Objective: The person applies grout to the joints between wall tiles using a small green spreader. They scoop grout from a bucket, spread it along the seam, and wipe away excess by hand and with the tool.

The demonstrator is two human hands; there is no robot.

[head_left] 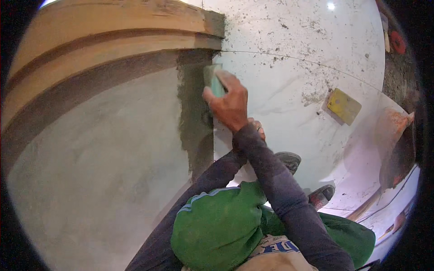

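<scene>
1. The right hand (pixel 229 105) was clenched around a green sponge (pixel 213 81), pressing it against the wet band of plaster (pixel 195 113) on the wall. The sponge sat at 11 o'clock from the knuckles, and only its upper left part showed past the fingers.
2. The left hand (pixel 257 128) lay just behind the right wrist, at 5 o'clock from the right hand. Only a few fingers showed, so whether it held anything could not be told. The right hand was clearly the nearer one to the sponge and the wet band.
3. The band's long axis ran from 12 to 6 o'clock, from the wooden form (pixel 113 27) above down towards the knee. The sponge rested near its upper end, at the band's right edge, where the plaster met the white tiled floor (pixel 289 72).
4. At 9 o'clock of the band spread the paler, drier wall (pixel 99 162), broad and free of things. At 12 o'clock the form closed the way, its end just above the sponge.
5. At 3 o'clock the floor lay open, speckled with mortar, as far as a yellow float (pixel 344 106) well apart from the hand. Farther at 4 o'clock stood an orange pan (pixel 393 135).
6. At 6 o'clock, the person's own green-clad knee (pixel 217 226) and shoes (pixel 289 160) crowded the lower end of the band.
</scene>
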